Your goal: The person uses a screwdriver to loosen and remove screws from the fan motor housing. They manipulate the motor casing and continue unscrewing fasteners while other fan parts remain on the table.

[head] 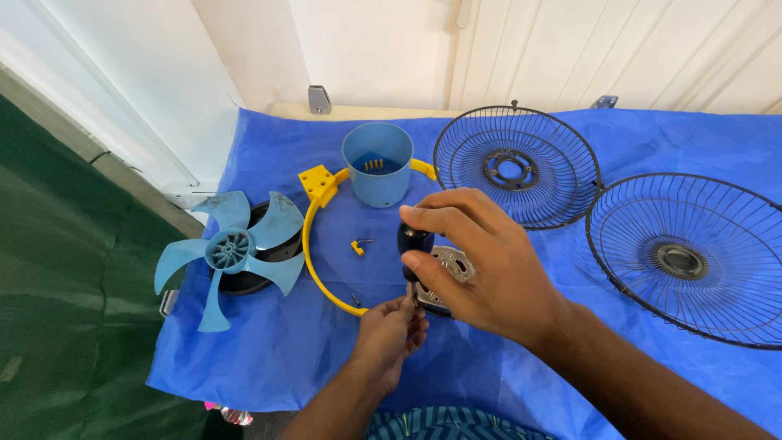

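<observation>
Head view: right hand [481, 261] closed over a silver metal fan motor with black end cap [436, 273], held just above the blue-covered tabletop [285, 350]. Left hand [391, 334] pinches at the motor's lower edge, fingertips together. Yellow plastic ring [314, 244] lies just left of it; blue plastic fan blade [232, 253] further left; blue cylindrical cup [377, 163] behind; two black wire grilles [517, 167] [688, 261] to the right.

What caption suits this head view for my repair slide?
Both hands grip a fan motor over a blue sheet.
</observation>
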